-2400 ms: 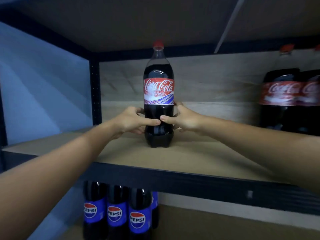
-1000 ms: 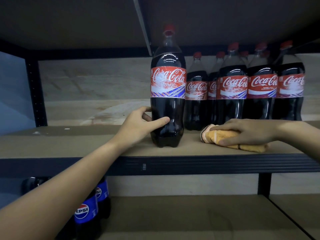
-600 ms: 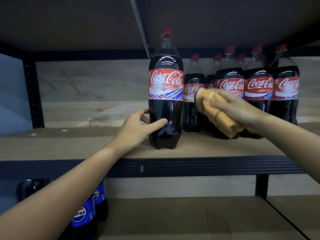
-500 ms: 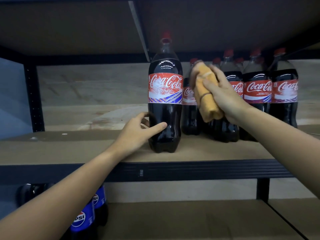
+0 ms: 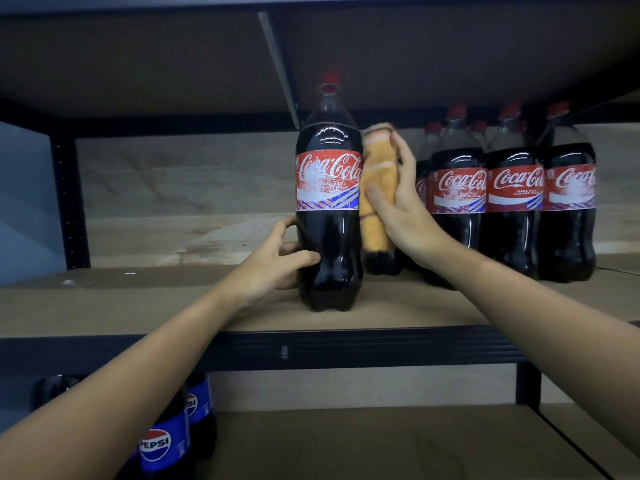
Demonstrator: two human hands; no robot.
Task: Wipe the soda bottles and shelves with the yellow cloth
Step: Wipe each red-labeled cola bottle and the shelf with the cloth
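A tall Coca-Cola bottle (image 5: 328, 202) with a red cap stands upright near the front of the wooden shelf (image 5: 138, 303). My left hand (image 5: 277, 261) grips its lower body from the left. My right hand (image 5: 398, 206) holds the folded yellow cloth (image 5: 377, 188) and presses it against the bottle's right side, at label height. The cloth hangs down along the bottle to below the label.
Several more Coca-Cola bottles (image 5: 512, 202) stand grouped at the right of the same shelf. Pepsi bottles (image 5: 162, 441) sit on the lower shelf at the left. A dark metal upright (image 5: 69, 202) and a blue wall bound the left side; another shelf board is overhead.
My right hand lifted the yellow cloth off the shelf and brought it leftward against the bottle's right side. My left hand stayed on the bottle's lower body.
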